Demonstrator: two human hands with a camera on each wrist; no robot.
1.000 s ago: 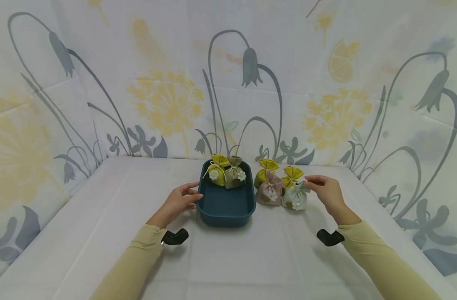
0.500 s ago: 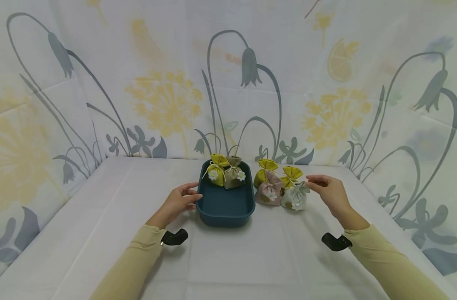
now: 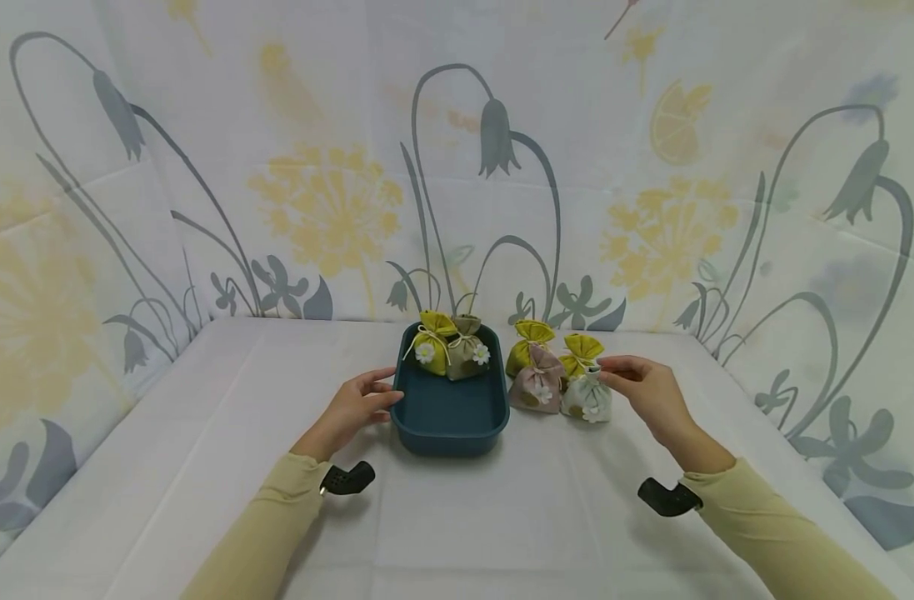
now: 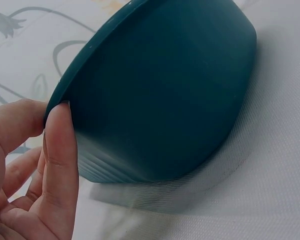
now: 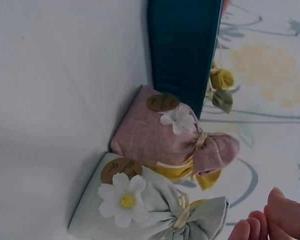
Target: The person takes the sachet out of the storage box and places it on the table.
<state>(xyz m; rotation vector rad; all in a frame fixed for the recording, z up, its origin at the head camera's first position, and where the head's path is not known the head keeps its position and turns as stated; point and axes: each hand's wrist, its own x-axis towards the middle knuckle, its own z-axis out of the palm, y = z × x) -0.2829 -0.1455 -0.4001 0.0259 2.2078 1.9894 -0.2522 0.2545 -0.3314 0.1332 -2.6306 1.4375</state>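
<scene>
My left hand (image 3: 355, 408) holds the left rim of a dark teal plastic tub (image 3: 451, 417), with thumb and fingers pinching the edge in the left wrist view. Inside, at its far end, stand a yellow drawstring sachet (image 3: 432, 354) and an olive-brown one (image 3: 467, 357), each with a white flower. By the top of a pale mint sachet (image 3: 587, 400), my right hand (image 3: 647, 396) hovers with fingers loosely bent. The right wrist view shows a gap between its fingertips (image 5: 276, 195) and the mint cloth. A dusty-pink sachet (image 3: 537, 387) stands between the mint one and the tub.
Two more yellow sachets, one at the back left (image 3: 530, 342) and one behind the mint bag (image 3: 581, 350), stand in the group right of the tub. A white cloth (image 3: 457, 533) covers the table. Behind hangs a flower-printed curtain (image 3: 337, 217).
My right hand first drew back slightly to the right, then came left again toward the top of the mint sachet. The left hand keeps its hold on the tub, and the sachets have not moved.
</scene>
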